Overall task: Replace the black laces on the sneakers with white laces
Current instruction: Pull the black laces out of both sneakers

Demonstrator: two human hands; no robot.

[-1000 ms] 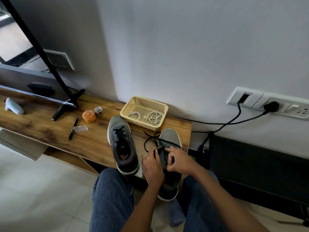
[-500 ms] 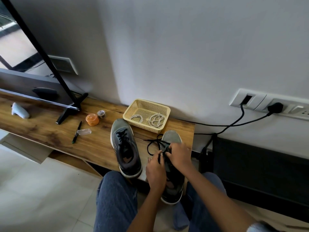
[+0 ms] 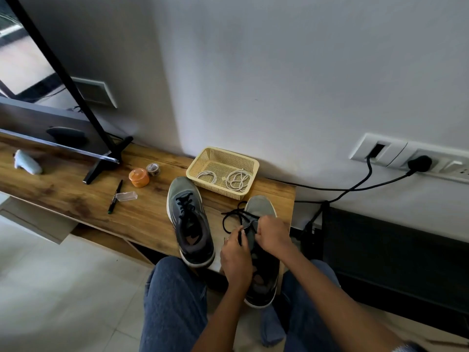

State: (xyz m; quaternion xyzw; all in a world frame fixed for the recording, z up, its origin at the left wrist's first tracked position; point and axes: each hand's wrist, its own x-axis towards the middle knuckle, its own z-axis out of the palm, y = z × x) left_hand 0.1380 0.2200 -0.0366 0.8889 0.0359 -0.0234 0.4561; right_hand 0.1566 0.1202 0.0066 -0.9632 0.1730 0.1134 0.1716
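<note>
Both grips pinch the black lace [image 3: 234, 216], the left hand [image 3: 236, 257] low and the right hand [image 3: 272, 233] at the eyelets to draw it from the right sneaker [image 3: 261, 250], steadied on the bench [image 3: 76, 196] near 2 white laces [image 3: 237, 179] waiting in the basket [image 3: 253, 166].

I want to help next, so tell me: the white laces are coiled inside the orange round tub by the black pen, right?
Not quite. The head view shows the coiled white laces lying inside the cream plastic mesh basket against the wall. The orange round tub does sit near the black pen, but its lid is on.
</note>
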